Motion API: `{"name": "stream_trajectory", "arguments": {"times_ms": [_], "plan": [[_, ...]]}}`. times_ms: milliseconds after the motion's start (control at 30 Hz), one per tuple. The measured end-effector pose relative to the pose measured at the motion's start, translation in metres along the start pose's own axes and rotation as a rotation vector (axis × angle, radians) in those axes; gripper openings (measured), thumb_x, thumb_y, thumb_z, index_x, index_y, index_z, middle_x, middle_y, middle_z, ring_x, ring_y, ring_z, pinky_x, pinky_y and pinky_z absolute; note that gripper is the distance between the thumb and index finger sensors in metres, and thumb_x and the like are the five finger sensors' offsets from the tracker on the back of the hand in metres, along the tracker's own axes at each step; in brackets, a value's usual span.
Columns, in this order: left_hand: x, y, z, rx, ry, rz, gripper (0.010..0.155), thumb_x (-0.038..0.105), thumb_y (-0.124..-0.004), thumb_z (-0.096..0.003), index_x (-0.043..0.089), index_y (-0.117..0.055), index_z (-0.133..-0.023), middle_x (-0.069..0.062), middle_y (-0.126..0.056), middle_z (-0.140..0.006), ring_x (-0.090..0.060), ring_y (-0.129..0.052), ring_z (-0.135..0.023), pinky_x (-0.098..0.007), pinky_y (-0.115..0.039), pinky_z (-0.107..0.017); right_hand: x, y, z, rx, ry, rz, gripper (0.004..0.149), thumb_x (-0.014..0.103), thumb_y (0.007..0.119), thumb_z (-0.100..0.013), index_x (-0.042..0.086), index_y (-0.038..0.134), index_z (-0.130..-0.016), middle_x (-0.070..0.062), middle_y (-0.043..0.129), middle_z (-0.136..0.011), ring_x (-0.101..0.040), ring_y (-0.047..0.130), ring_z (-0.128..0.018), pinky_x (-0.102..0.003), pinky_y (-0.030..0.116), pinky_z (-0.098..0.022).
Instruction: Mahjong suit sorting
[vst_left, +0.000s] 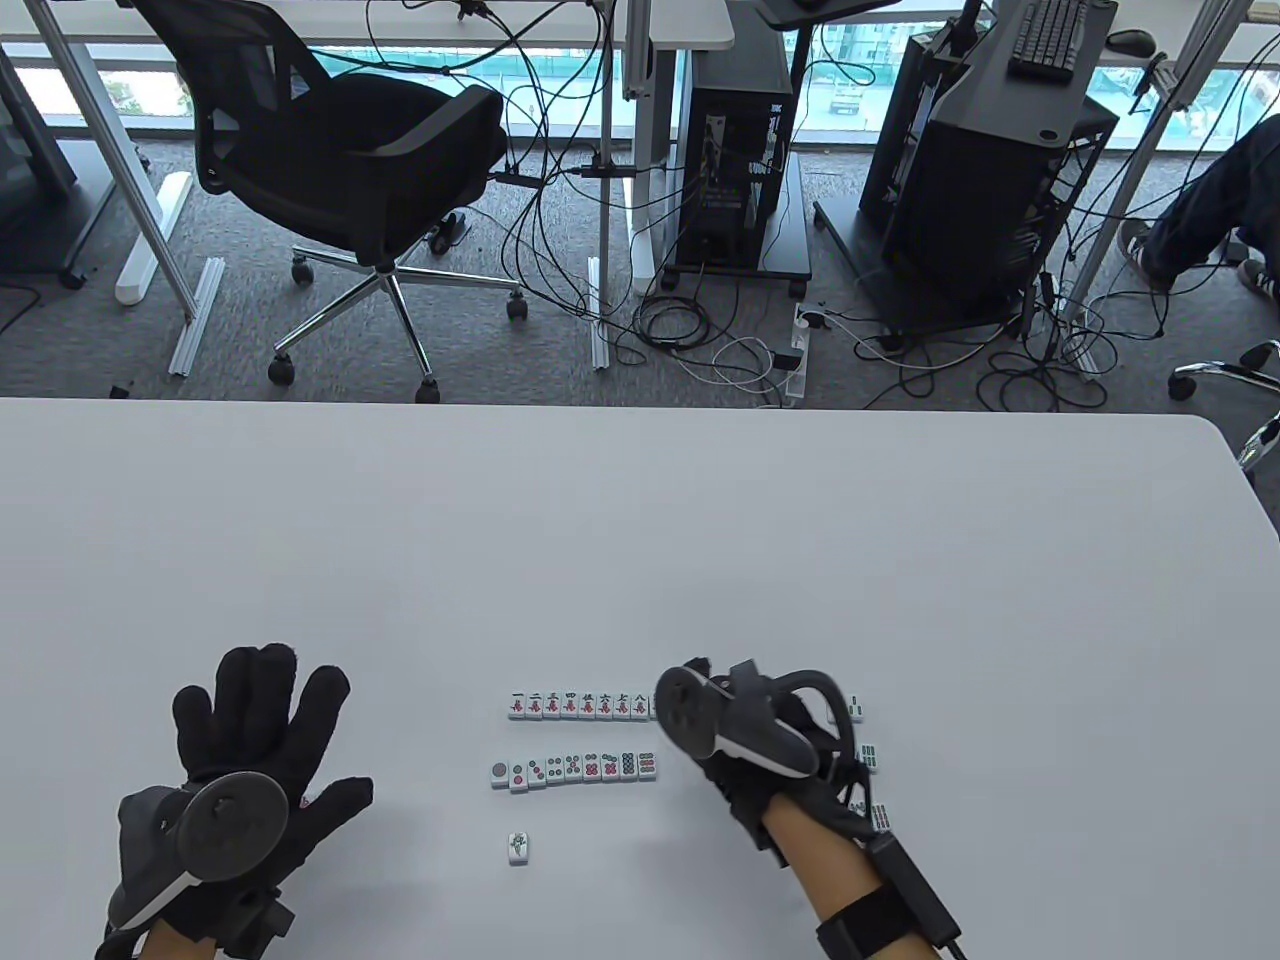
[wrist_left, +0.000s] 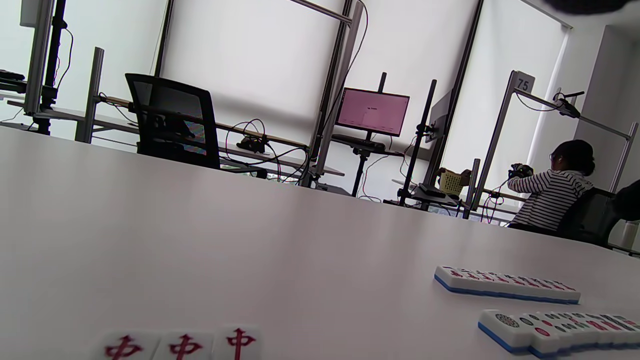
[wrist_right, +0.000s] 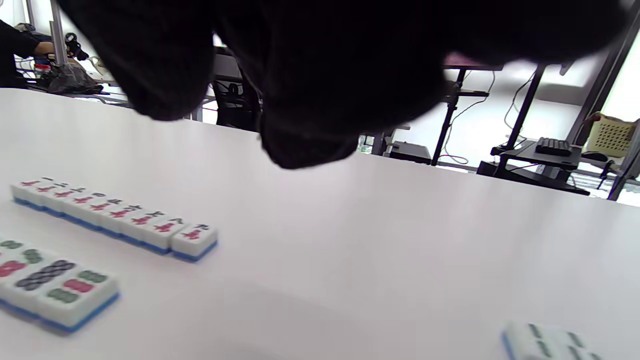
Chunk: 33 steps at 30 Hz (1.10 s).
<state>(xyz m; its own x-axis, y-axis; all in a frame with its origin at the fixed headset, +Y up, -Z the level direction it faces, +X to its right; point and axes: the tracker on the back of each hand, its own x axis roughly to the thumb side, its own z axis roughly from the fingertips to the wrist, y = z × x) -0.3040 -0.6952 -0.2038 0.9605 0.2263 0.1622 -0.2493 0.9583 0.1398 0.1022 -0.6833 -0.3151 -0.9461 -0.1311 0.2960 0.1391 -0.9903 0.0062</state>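
Note:
A row of character tiles (vst_left: 585, 705) lies face up at mid table, with a row of circle tiles (vst_left: 575, 768) just below it and one bamboo tile (vst_left: 518, 847) alone nearer me. My right hand (vst_left: 692, 678) hovers over the right end of the character row (wrist_right: 115, 217), fingers hanging loosely curled with no tile between them. The circle row (wrist_right: 50, 280) runs off the left edge of that view. My left hand (vst_left: 262, 700) lies flat on the table at the left, fingers spread. Three red-centre tiles (wrist_left: 182, 345) sit beneath it, side by side.
Loose bamboo tiles (vst_left: 870, 756) lie to the right of my right wrist, partly hidden by the glove; one (wrist_right: 545, 342) shows in the right wrist view. The white table (vst_left: 640, 540) stretches away; an office chair (vst_left: 360, 170) and computer stands are on the floor beyond it.

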Motion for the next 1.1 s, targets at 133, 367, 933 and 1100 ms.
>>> {"name": "stream_trajectory", "arguments": {"times_ms": [133,367,933,1100], "plan": [[-0.001,0.000,-0.001,0.002,0.011,0.001,0.089,0.074,-0.060,-0.0360,0.043,-0.017,-0.107,0.012,0.012,-0.111,-0.020,0.015,-0.109,-0.062,0.004,-0.074,-0.047,0.014,-0.004,0.010,0.087,0.106,0.062,0.038,0.083,-0.039,0.012,0.070,-0.093,-0.005,0.098,-0.052,-0.014,0.092,-0.019,-0.028,0.084,-0.012],[-0.002,0.001,-0.001,0.001,0.019,-0.004,0.089,0.074,-0.061,-0.0359,0.043,-0.017,-0.107,0.012,0.012,-0.111,-0.020,0.015,-0.109,-0.062,0.004,-0.074,-0.077,0.059,-0.015,0.180,0.121,0.243,0.061,0.036,0.085,-0.037,0.018,0.070,-0.093,-0.001,0.098,-0.045,-0.010,0.090,-0.012,-0.026,0.082,-0.008],[-0.003,0.001,-0.003,-0.006,0.024,0.000,0.089,0.074,-0.061,-0.0360,0.043,-0.018,-0.107,0.012,0.011,-0.112,-0.020,0.014,-0.110,-0.062,0.004,-0.074,-0.065,0.084,-0.025,0.163,0.108,0.280,0.055,0.036,0.087,-0.034,0.013,0.080,-0.083,0.000,0.098,-0.035,-0.007,0.086,-0.005,-0.024,0.080,-0.001],[-0.003,0.001,-0.003,-0.002,0.019,0.004,0.089,0.074,-0.061,-0.0359,0.043,-0.018,-0.107,0.012,0.011,-0.112,-0.020,0.014,-0.110,-0.062,0.004,-0.074,-0.015,0.056,-0.005,-0.043,-0.006,0.139,0.058,0.037,0.088,-0.034,0.005,0.079,-0.083,0.000,0.098,-0.035,-0.007,0.087,-0.004,-0.024,0.080,-0.001]]}}
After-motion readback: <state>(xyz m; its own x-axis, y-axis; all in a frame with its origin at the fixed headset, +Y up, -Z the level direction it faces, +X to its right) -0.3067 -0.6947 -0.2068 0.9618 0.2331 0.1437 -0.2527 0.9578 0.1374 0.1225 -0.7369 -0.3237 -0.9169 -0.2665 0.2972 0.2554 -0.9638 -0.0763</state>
